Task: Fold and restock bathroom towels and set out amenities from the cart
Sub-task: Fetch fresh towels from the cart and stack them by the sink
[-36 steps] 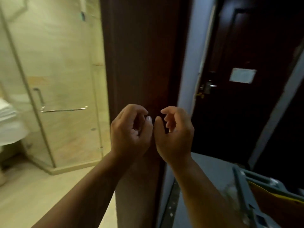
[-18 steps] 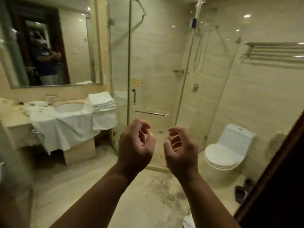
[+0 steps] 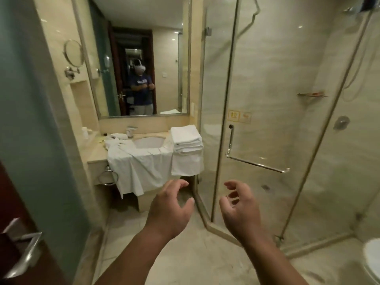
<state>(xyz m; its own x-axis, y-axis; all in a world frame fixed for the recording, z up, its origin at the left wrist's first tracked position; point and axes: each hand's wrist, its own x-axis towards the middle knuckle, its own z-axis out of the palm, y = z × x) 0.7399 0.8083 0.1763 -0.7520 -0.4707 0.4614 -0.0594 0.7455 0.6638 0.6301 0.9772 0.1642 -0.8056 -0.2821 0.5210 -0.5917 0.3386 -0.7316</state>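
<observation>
Bathroom in beige stone, pale tiled floor [image 3: 185,254]. At left, vanity counter [image 3: 96,153] under a wall mirror [image 3: 164,58], with sink basin [image 3: 149,141] set in and faucet [image 3: 131,131] behind. At right, glass shower enclosure [image 3: 267,89], its handle bar [image 3: 257,164] angled across the door pane; toilet [image 3: 372,258] edge at bottom right. On the counter front hangs a towel ring [image 3: 108,177]. Both hands are raised in the foreground, well short of the vanity, holding nothing: left hand [image 3: 168,210] with fingers loosely curled and apart, right hand [image 3: 240,210] likewise. On the counter's right end, just beside the shower glass, folded towels [image 3: 186,138] are stacked, white, edges roughly aligned. A loose white towel [image 3: 139,167] drapes over the counter front below the basin, creased.
</observation>
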